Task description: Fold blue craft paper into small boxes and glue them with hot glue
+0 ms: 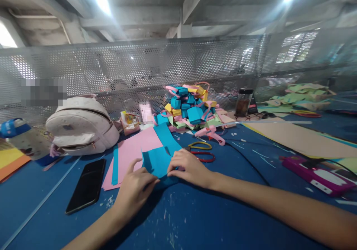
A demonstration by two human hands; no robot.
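Note:
A folded piece of blue paper (156,162) is held up from the table between both hands, its sides standing like part of a box. My left hand (136,187) pinches its lower left edge. At its right side, my right hand (192,168) has its fingers closed on the paper. Just beyond lie pink sheets (134,146) with a blue paper strip (115,164) and a wider blue strip (169,136) on top. Scissors (201,146) with a yellow and a red handle rest beside my right hand, partly hidden.
Behind the scissors lies a pink glue gun (210,133) with a black cord. A heap of coloured paper boxes (192,107) stands at the back. A phone (87,185), white backpack (83,127) and bottle (28,142) are left; a magenta power strip (318,175) is right.

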